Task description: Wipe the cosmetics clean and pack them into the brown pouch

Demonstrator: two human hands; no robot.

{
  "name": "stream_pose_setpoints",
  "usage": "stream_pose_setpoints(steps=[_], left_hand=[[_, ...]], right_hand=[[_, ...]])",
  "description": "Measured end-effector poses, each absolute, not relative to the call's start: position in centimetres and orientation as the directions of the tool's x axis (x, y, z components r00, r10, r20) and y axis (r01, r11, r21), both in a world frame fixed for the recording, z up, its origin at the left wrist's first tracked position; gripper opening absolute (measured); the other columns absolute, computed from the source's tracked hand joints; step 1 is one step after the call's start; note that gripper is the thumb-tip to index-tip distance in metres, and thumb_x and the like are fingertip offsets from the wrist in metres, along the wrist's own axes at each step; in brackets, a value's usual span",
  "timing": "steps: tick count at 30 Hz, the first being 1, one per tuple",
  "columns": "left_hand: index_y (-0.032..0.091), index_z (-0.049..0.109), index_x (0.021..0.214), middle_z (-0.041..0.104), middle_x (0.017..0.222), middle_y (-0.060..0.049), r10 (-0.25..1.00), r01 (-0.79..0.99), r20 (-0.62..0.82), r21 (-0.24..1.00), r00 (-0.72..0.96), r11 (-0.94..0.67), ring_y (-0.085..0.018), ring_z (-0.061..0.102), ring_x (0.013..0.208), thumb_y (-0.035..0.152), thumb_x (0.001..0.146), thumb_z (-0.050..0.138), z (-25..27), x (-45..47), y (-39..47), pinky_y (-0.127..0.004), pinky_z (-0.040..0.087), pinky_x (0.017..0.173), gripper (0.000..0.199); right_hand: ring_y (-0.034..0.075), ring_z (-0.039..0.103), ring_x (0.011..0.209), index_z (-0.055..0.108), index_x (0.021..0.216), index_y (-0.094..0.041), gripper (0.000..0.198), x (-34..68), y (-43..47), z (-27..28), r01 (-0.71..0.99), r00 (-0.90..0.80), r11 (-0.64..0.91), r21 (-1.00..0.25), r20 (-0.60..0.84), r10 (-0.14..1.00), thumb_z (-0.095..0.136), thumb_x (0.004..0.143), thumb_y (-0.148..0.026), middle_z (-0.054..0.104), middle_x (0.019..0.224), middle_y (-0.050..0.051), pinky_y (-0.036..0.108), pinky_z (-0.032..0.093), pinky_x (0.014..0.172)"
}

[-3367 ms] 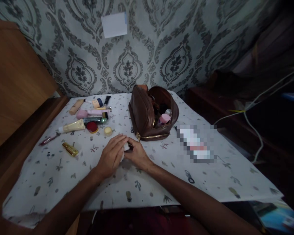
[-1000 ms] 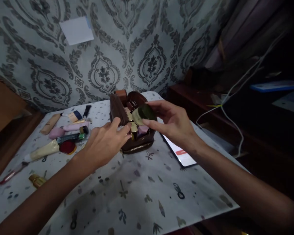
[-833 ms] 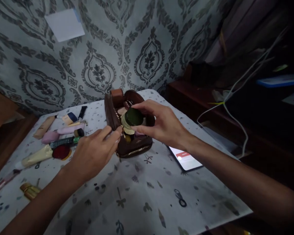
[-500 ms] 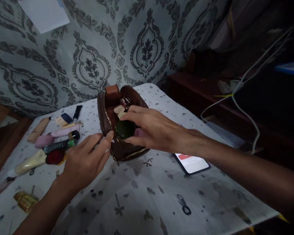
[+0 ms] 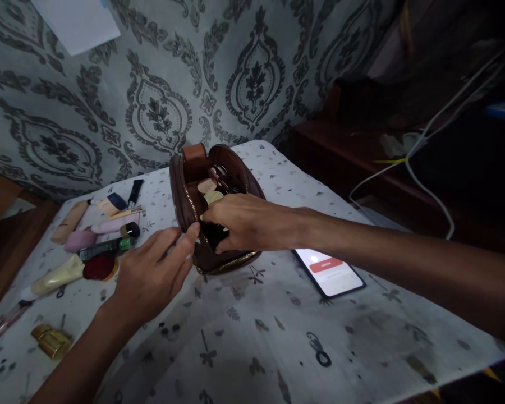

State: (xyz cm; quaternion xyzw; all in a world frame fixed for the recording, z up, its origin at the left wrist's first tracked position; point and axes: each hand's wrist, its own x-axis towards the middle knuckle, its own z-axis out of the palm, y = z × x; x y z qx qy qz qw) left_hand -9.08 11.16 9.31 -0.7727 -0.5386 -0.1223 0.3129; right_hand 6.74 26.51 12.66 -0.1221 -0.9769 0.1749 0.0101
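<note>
A brown zip cosmetic bag [image 5: 180,191] lies unzipped on the table, with several small items inside. At its left front rim, my left hand [image 5: 154,275] is closed, fingertips on the zip edge. My right hand [image 5: 246,221] reaches down into the bag, fingers curled round a dark green round compact [image 5: 214,235], which is partly hidden beneath the hand. Behind those fingers, pale round pieces [image 5: 212,196] and a shiny pinkish item [image 5: 219,174] show inside the bag.
Left of the bag lie several cosmetics, including a cream tube [image 5: 61,275], a pink sponge [image 5: 79,241], a red round item [image 5: 99,267] and a gold bottle [image 5: 51,341]. A lit phone [image 5: 330,275] lies under my right forearm. White cables [image 5: 429,196] hang at right.
My right hand has lowered the dark green compact deeper into the bag, so more of it is covered. My left hand stays at the rim. The view has shifted slightly.
</note>
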Motion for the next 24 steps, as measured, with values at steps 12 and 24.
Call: stream_pose_setpoints(steps=[12,24], left_hand=[[0.015,0.050,0.133,0.067,0.096,-0.008,0.802,0.922,0.494,-0.344,0.336,-0.175,-0.017,0.066,0.078,0.020,0.097,0.045,9.3,-9.0,10.7,-0.023,0.043,0.051,0.036],[0.016,0.047,0.134,0.062,0.089,-0.004,0.842,0.958,0.458,-0.124,0.286,-0.258,-0.013,0.062,0.068,0.018,0.096,0.042,7.6,-7.7,8.7,-0.020,0.043,0.048,0.038]], right_hand=[[0.013,0.056,0.064,0.067,0.085,-0.016,0.014,7.0,26.9,13.3,0.156,-0.986,0.868,-0.471,-0.021,0.166,0.064,0.074,-0.009,0.065,0.073,0.000,0.025,0.037,0.058],[0.029,0.048,0.132,0.072,0.099,-0.021,0.013,12.0,24.7,11.1,-0.040,-0.914,0.948,-0.315,0.394,0.092,0.062,0.090,-0.024,0.061,0.129,0.012,0.050,0.045,0.105]])
